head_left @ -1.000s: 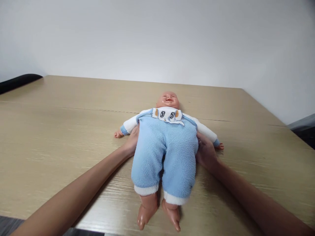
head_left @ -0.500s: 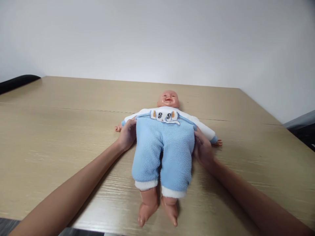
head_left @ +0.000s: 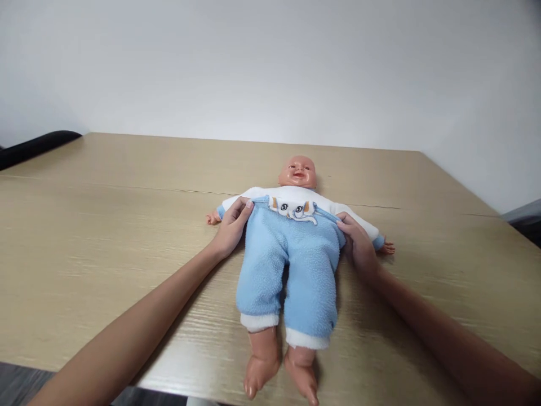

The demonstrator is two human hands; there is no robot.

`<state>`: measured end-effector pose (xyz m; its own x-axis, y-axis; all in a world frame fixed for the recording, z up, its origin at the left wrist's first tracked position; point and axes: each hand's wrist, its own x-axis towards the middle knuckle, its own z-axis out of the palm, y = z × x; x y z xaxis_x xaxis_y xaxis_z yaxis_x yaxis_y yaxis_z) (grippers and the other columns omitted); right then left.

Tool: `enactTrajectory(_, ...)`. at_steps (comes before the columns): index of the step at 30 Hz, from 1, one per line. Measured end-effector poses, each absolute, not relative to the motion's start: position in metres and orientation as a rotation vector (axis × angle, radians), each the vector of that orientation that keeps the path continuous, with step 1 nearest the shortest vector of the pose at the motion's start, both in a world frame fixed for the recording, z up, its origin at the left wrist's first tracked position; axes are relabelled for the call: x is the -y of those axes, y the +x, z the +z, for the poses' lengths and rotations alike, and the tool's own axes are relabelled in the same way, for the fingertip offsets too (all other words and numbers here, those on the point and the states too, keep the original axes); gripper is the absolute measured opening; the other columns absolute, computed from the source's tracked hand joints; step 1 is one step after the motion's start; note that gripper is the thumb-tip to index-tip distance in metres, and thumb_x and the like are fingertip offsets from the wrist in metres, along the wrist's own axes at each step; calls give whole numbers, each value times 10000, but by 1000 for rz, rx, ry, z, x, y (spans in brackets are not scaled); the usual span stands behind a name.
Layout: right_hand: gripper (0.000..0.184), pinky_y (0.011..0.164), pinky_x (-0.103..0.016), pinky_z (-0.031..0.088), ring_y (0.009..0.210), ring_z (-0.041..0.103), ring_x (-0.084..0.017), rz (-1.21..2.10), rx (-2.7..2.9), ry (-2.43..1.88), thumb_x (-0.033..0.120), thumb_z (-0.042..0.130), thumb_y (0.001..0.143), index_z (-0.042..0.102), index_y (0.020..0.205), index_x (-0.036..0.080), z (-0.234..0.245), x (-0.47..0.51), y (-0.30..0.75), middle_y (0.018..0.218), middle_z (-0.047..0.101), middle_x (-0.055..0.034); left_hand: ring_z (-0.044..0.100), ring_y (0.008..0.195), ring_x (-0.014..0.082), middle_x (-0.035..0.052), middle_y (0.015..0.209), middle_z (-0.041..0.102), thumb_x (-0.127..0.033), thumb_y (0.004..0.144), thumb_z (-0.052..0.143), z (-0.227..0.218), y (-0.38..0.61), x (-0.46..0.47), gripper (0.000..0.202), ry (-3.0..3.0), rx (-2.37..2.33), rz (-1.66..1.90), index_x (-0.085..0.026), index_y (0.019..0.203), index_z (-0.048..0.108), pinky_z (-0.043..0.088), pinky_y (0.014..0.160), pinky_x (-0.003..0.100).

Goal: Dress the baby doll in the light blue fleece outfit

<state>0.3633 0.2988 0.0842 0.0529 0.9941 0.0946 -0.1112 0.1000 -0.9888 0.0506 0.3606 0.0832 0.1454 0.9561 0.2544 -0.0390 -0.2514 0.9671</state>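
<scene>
Left grip [head_left: 234, 225] and right grip [head_left: 359, 241] pinch blue overalls [head_left: 291, 239]
They clasp opposite upper edges; the doll's head [head_left: 298, 171] lies beyond and between them.

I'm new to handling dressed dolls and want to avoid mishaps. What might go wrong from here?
1. The left hand and right hand hold the upper sides of the blue garment; an uneven pull might skew the elephant patch between them.
2. The doll's feet lie near the table's near edge, so a pull toward the person could slide them over it.
</scene>
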Motion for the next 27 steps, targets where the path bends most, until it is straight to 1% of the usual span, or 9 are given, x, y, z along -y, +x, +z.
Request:
enactTrajectory(3,154,694,-326,392,742,430,-208,1184,1167,-1126,415,681,949,659,881,279,88,-307,370,789,506,17,525,904,185,5,954,627,-578,1064,638,82,52,-362,370,1487,-952,1309,-215,992,665,420,858,271)
enactTrajectory(8,205,702,-296,434,778,458,-195,1198,1278,-1189,437,737,955,698,862,258,113,-323,376,832,559,4,566,983,201,22,1003,652,-545,1080,623,83,55,-359,321,1501,-979,1389,-227,1077,669,437,922,275)
enactTrajectory(12,218,715,-315,496,840,574,-230,1357,1237,-1182,479,778,930,757,928,261,136,-344,385,894,668,-34,585,1037,209,37,1065,651,-513,1095,606,84,55,-353,284,1535,-991,1434,-233,1135,634,440,976,286)
enactTrajectory(14,221,743,-319,508,872,614,-235,1341,1318,-1257,485,780,925,769,947,265,144,-354,389,908,711,-33,593,1066,212,43,1098,644,-497,1104,592,84,55,-350,264,1574,-1004,1453,-240,1155,618,444,1001,293)
enactTrajectory(16,214,748,-319,489,863,620,-225,1182,1479,-1381,474,741,962,774,930,265,151,-363,387,894,737,-23,601,1095,216,53,1133,636,-469,1113,580,84,54,-348,235,1612,-1011,1472,-242,1171,608,451,1024,308)
enactTrajectory(18,205,766,-334,471,874,633,-229,916,1635,-1456,446,697,1007,777,944,268,158,-367,377,923,768,-23,600,1098,224,67,1148,635,-444,1117,575,84,54,-347,217,1660,-1032,1495,-238,1173,612,454,1033,330)
enactTrajectory(22,153,811,-384,481,886,681,-257,493,1869,-1374,390,684,1031,754,1038,254,177,-374,333,1008,796,-49,578,1040,241,76,1116,659,-410,1102,604,87,51,-344,185,1862,-1168,1553,-234,1121,659,434,1014,383)
enactTrajectory(25,121,925,-412,513,1035,699,-286,425,2262,-1160,315,656,1036,724,1067,219,190,-389,294,1098,789,-81,577,1027,242,71,1115,662,-362,1100,606,87,48,-344,134,2025,-1159,1594,-237,1105,655,433,963,415)
enactTrajectory(27,172,989,-417,518,1120,700,-287,426,2494,-1054,304,643,1045,713,1173,211,192,-407,270,1192,786,-94,572,1021,234,68,1109,656,-325,1103,602,87,47,-343,99,2089,-1128,1606,-235,1109,643,433,943,423)
